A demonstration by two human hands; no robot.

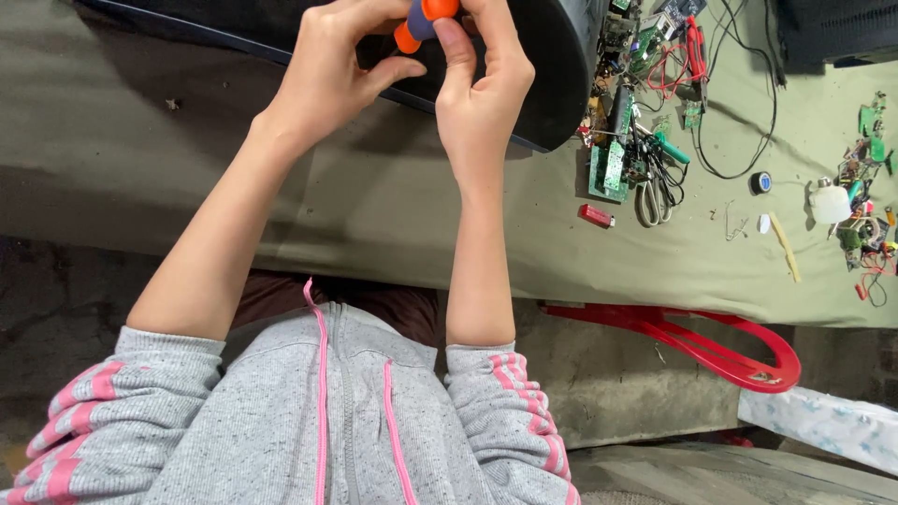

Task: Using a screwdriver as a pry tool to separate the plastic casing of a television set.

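Left hand (327, 75) curled, fingers pinched tight on orange-and-blue tool handle (423, 19) at top edge. Right hand (482, 79) closed on same handle, thumb pressed to its side. Handle upright over black curved panel (552, 65) on olive cloth (374, 206). Circuit boards (613, 140) nearby.

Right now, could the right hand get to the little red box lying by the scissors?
Probably yes, but not freely. The right hand is busy gripping the orange tool together with the left hand. The red box lies in the open on the green cloth, with nothing between.
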